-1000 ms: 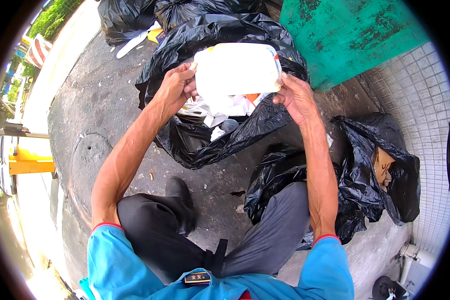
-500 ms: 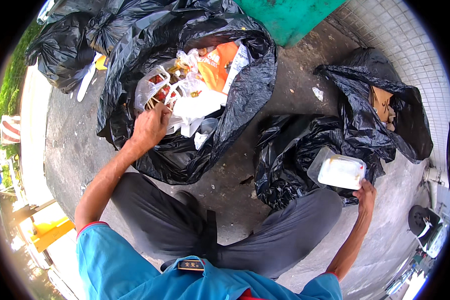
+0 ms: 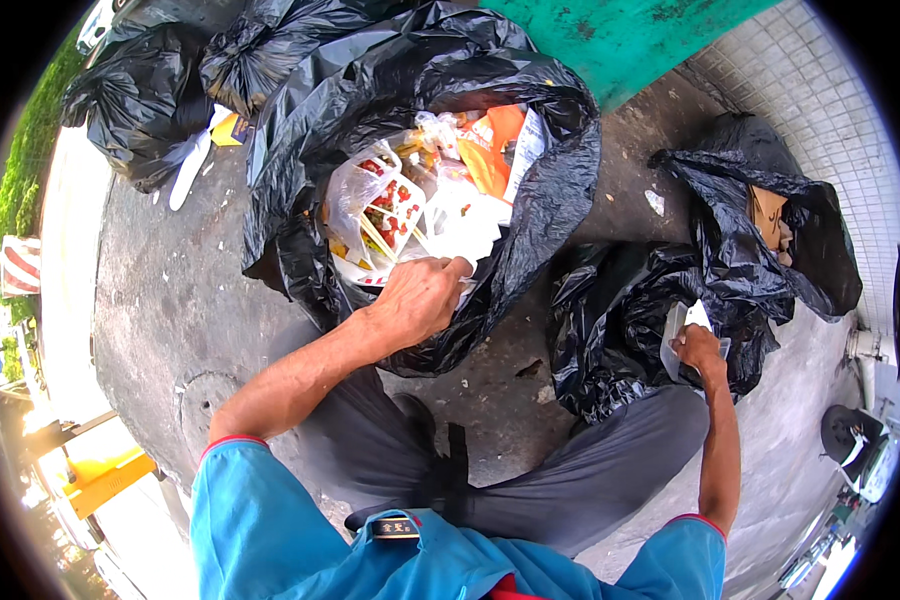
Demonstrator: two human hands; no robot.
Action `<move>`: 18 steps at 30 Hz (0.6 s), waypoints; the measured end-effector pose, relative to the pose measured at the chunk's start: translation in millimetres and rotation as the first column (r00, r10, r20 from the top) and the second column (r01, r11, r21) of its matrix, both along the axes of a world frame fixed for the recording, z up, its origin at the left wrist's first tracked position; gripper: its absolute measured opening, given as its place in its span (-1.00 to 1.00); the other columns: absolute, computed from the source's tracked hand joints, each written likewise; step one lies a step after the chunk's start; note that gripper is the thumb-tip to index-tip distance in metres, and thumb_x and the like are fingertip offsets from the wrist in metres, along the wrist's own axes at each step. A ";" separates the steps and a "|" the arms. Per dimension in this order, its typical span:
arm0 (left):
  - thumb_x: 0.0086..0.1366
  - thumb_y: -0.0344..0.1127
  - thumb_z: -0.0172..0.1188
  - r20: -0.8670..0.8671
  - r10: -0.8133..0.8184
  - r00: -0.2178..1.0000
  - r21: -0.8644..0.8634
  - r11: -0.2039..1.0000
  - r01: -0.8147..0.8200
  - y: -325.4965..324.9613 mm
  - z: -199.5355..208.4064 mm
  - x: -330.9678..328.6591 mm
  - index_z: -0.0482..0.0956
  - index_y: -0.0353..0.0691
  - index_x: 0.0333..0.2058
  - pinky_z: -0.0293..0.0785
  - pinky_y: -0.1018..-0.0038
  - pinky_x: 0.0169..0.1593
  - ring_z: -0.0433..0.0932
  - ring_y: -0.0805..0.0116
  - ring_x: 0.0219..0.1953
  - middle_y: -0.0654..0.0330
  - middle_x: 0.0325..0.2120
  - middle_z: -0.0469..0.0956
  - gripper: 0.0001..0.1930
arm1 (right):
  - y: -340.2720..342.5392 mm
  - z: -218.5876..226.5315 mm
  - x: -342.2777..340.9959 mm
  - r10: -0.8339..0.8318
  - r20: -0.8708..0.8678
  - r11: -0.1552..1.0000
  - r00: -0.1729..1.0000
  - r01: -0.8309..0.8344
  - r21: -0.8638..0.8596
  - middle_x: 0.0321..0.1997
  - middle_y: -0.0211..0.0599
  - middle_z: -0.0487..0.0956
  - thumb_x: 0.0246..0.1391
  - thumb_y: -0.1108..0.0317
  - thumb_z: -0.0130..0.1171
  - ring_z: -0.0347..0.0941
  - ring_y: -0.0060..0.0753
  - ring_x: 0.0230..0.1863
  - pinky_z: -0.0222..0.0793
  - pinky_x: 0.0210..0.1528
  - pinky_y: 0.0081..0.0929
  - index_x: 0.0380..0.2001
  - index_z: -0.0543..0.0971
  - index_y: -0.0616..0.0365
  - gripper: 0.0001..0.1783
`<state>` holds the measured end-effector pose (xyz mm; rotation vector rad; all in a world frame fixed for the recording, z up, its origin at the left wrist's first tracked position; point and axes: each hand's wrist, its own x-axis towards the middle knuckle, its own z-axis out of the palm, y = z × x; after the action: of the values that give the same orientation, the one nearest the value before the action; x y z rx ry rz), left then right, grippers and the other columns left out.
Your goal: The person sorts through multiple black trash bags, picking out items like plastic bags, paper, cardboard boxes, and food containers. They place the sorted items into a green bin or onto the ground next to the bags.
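In front of me on the left, a large black garbage bag [image 3: 300, 230] gapes open, full of mixed waste. A clear plastic bag [image 3: 348, 205] with red and yellow food scraps lies inside it, beside white crumpled paper or film [image 3: 468, 222] and an orange bag [image 3: 490, 150]. My left hand [image 3: 418, 298] is over the near rim, fingers pinched together at the white waste; what they grip is hidden. On the right, my right hand [image 3: 698, 346] holds a clear plastic food container [image 3: 672, 345] over a second black garbage bag [image 3: 610, 330]. Its fingers cover part of the container.
Another black bag [image 3: 715, 210], with brown cardboard [image 3: 767, 215] in it, leans by the tiled wall [image 3: 830, 110]. Tied black bags [image 3: 135, 110] sit at the far left. A green surface [image 3: 630, 40] stands behind. My knees are bent close to the bags.
My left hand has moved right across the large bag, away from the food scraps. My right hand has carried the container forward and left over the smaller bag, tilting it. The view has shifted slightly.
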<state>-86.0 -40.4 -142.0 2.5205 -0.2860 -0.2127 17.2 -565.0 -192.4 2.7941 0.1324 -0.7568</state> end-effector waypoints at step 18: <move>0.13 -0.42 0.21 0.189 -0.159 0.969 0.105 0.984 0.141 33.3 -15.3 -34.2 0.48 -0.31 -0.24 0.48 0.18 -0.27 0.60 0.02 -0.35 0.01 -0.51 0.57 -0.78 | 463.9 38.0 19.9 0.869 0.446 0.139 0.213 -0.971 0.193 -0.37 -0.31 0.60 -0.15 0.45 0.16 0.53 -0.26 -0.23 0.45 -0.23 -0.28 -0.40 0.64 0.20 -0.82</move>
<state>-120.2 -7.1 -157.3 2.6153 -0.5593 -0.0344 37.0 -101.1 -154.4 2.2736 2.0449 0.0034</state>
